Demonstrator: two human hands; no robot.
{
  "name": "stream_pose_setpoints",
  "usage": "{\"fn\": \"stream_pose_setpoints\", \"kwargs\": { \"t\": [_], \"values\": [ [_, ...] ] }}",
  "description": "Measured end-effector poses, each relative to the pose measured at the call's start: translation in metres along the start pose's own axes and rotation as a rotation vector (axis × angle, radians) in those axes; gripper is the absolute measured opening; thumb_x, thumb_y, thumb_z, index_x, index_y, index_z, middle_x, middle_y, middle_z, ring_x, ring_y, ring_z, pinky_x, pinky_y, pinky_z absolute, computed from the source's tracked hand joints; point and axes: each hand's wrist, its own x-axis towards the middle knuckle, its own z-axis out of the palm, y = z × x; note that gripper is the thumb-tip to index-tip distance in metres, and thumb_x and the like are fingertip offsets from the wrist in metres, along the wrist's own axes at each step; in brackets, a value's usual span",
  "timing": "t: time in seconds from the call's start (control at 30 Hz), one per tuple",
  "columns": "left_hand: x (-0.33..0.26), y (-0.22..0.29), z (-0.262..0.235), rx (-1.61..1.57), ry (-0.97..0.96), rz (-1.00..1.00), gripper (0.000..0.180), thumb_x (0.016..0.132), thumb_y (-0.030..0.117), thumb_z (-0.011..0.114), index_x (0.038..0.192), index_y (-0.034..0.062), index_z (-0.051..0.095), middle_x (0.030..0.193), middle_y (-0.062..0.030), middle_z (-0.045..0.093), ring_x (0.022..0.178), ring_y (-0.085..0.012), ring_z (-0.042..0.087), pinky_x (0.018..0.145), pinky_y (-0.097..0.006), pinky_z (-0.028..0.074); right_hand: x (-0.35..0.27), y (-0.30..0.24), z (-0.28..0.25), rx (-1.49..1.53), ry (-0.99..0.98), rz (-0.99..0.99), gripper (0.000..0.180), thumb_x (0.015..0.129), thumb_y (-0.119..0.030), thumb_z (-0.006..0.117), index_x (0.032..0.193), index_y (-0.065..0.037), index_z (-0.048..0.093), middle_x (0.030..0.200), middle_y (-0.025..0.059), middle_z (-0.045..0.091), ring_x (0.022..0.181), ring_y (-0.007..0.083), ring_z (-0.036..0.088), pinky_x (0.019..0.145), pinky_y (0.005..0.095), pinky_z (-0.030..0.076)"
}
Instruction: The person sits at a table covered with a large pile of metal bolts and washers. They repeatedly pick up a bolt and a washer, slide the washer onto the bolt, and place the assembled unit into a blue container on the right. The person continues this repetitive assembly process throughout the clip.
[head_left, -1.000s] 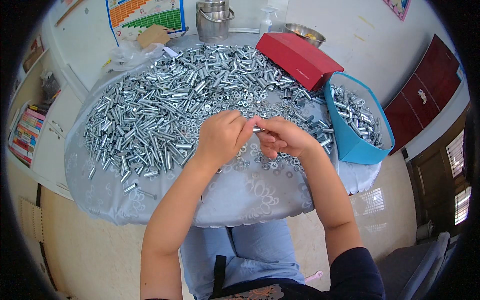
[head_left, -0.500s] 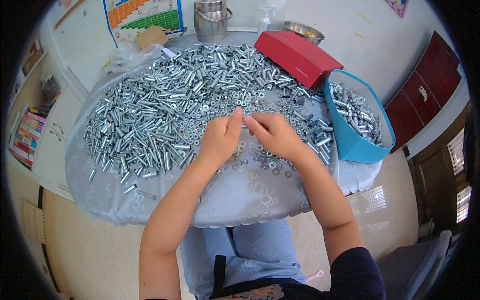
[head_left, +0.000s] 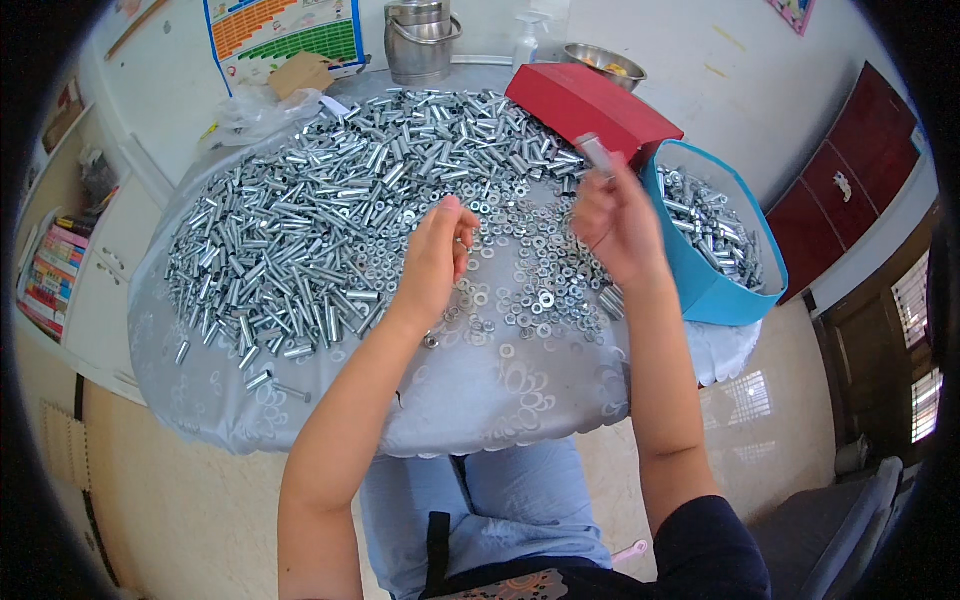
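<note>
One blurred metal sleeve is pinched in your right hand, raised just left of the blue bin and seen against the near edge of the red box. Your left hand hangs over the loose washers, fingers loosely curled; whether it grips anything, I cannot tell.

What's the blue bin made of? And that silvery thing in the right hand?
Blue bin: maybe fabric over stiff board, matte; its colour looks dull and even, without bright glints. Silvery piece in the right hand: probably shiny metal, bright like the tubes, though it's blurred.
</note>
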Motion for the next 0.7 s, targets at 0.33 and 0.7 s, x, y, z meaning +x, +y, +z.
{"fn": "stream_pose_setpoints", "kwargs": {
  "t": [0.33, 0.7],
  "values": [
    [0.002, -0.004, -0.001, -0.01, 0.011, -0.01, 0.05, 0.091, 0.049, 0.029, 0.088, 0.0041, 0.053, 0.071, 0.0007, 0.047, 0.049, -0.0061, 0.041, 0.044, -0.02, 0.032, -0.009, -0.04, -0.035, 0.55, -0.215, -0.42, 0.032, 0.09, -0.035, 0.043, 0.093, -0.005, 0.055, 0.064, -0.0029, 0.041, 0.057, 0.0097, 0.037, 0.053, 0.0228, 0.031],
    [0.012, -0.015, -0.011, 0.046, 0.137, 0.011, 0.024, 0.088, 0.027, 0.05, 0.086, 0.0033, 0.055, 0.068, 0.0009, 0.049, 0.051, -0.0048, 0.042, 0.045, -0.019, 0.033, 0.002, -0.021, -0.022, -0.358, 0.494, -0.257, 0.015, 0.085, -0.02, 0.05, 0.082, -0.006, 0.057, 0.066, -0.0009, 0.052, 0.059, 0.0118, 0.048, 0.056, 0.0244, 0.039]
  ]
}}
